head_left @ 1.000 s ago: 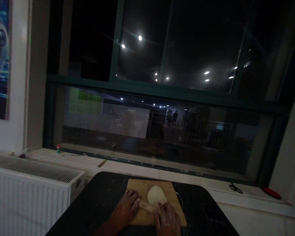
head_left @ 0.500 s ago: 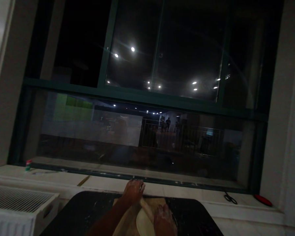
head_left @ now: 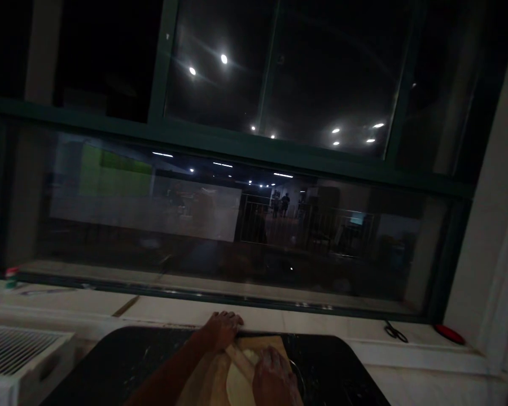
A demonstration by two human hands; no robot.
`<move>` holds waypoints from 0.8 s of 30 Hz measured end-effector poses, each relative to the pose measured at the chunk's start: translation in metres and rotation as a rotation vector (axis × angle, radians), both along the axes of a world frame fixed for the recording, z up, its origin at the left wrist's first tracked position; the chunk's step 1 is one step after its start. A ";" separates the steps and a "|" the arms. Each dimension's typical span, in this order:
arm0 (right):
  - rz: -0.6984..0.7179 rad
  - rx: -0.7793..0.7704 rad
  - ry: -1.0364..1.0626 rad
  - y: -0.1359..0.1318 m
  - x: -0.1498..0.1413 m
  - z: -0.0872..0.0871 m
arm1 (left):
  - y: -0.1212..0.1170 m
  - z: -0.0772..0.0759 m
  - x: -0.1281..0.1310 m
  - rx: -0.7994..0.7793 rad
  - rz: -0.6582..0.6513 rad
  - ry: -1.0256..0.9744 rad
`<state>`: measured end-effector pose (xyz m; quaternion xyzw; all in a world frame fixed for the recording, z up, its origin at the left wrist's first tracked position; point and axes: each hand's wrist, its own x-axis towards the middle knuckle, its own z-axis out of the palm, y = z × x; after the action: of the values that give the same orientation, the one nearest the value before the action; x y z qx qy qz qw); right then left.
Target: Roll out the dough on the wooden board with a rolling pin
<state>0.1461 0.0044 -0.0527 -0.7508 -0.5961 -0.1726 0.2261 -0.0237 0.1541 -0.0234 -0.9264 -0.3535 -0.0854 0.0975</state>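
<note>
Rolling pin [head_left: 240, 362] is held aslant across the dough [head_left: 238, 390], lower centre of the frame. Its upper-left end is covered by the left hand [head_left: 223, 328], its lower-right end by the right hand [head_left: 274, 375]; with 2 ends held, pressure is probably spread along the pin. Whether either grip is closed round the wood cannot be told; fingers are seen only from above, bent over it. Dough is borne by the wooden board [head_left: 271, 341], likely so that it is kept off the dark table [head_left: 122, 349]. Scissors [head_left: 395, 332] are left on the sill [head_left: 342, 332], lower right, away from the rolling.

Against 1.0 s ago: dough, then seen mostly above the pin, is now crossed by it, with pale parts visible on 2 sides. Left hand is now placed by the board's far edge.
</note>
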 end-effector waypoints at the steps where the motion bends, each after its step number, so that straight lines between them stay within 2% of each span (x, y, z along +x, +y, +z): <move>1: 0.010 -0.002 -0.015 0.000 -0.001 0.000 | 0.000 -0.003 -0.003 0.004 -0.010 0.004; 8: 0.009 0.018 -0.065 -0.004 -0.010 -0.012 | -0.010 -0.012 -0.019 0.065 -0.011 -0.030; 15: 0.068 0.105 -0.060 -0.027 -0.025 -0.011 | -0.032 -0.026 -0.043 0.164 -0.078 -0.109; 19: 0.115 0.173 -0.037 -0.043 -0.037 -0.019 | -0.057 -0.026 -0.063 0.235 -0.061 -0.189; 24: 0.181 0.293 -0.032 -0.065 -0.051 -0.030 | -0.106 -0.018 -0.089 0.288 -0.040 -0.247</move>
<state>0.0946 -0.0610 -0.0831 -0.6502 -0.6333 -0.2484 0.3384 -0.1131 0.0482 -0.0415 -0.8921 -0.3286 -0.2502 0.1832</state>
